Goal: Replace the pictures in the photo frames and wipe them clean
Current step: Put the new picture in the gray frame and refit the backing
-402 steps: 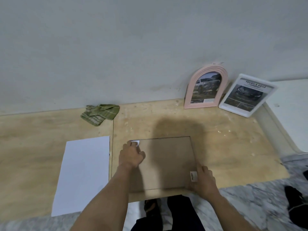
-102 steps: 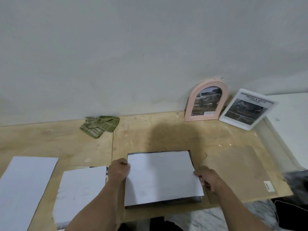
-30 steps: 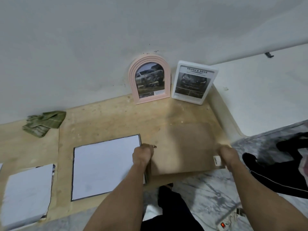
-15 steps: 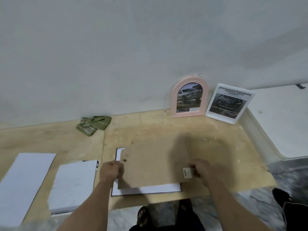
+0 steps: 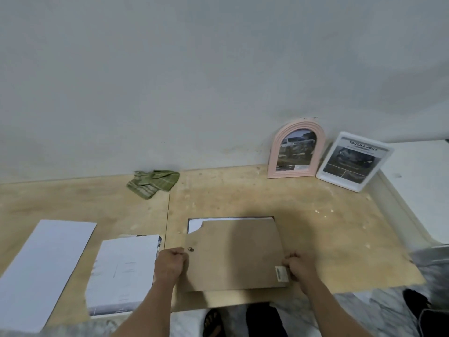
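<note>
1. Backing board (image 5: 234, 254) lies over the black frame (image 5: 188, 226) near the desk (image 5: 315, 227) front edge, skewed: a strip of white picture (image 5: 194, 224) shows at its far left corner and far edge.
2. Left hand (image 5: 170, 262) has a curled grip on the board's left edge; right hand (image 5: 297, 265) has a curled grip on the right edge beside a small label (image 5: 281, 273).
3. The step in hand looks like seating the board in the frame. To do it well, I would square the far edge first, then lower the near edge, with the paper kept flat beneath so it does not crease or slide.
4. A small hanger (image 5: 190, 249) sits near the left hand; mind it is on the outward face.
5. Left of the frame lie two sheets (image 5: 124, 271), likely spare or removed pictures.
6. Farther back, a green cloth (image 5: 153, 182) rests by the wall, well apart from the hands, ready for wiping.
7. A pink arched frame (image 5: 295, 150) and a white frame (image 5: 353, 161) lean on the wall, pictures in.
</note>
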The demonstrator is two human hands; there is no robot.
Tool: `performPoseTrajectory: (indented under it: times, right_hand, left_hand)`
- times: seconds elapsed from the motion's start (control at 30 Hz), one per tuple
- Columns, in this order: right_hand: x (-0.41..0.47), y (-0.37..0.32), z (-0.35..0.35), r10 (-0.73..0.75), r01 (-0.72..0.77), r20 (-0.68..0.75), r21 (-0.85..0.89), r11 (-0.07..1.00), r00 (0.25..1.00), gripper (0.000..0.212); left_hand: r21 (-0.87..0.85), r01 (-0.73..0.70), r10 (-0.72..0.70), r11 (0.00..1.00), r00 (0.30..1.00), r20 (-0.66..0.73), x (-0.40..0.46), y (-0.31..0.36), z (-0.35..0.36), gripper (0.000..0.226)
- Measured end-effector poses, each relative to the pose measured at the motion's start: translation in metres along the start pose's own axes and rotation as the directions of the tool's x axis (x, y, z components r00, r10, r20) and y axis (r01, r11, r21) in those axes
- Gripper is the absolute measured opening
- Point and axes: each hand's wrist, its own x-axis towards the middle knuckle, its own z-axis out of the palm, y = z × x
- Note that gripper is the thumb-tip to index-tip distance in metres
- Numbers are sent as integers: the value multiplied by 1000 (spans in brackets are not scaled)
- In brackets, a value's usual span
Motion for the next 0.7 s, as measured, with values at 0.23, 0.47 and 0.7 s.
performPoseTrajectory:
  times: [0.23,0.47,0.7]
  right_hand:
    - [-1,1,7,-68,68,-51,-15,998,996,21]
    - [-4,-2,17,-110,104,-63,-89,991,992,13]
    - [-5,-3,10,18,-18,-6,88,996,1000,13]
  left_hand:
    - [79,-31,30,996,999,13,0,3,2,16]
    - [99,-13,6,995,997,71,-4,-2,3,12]
    - [8,71,-71,997,964,255,2,-5,-9,13]
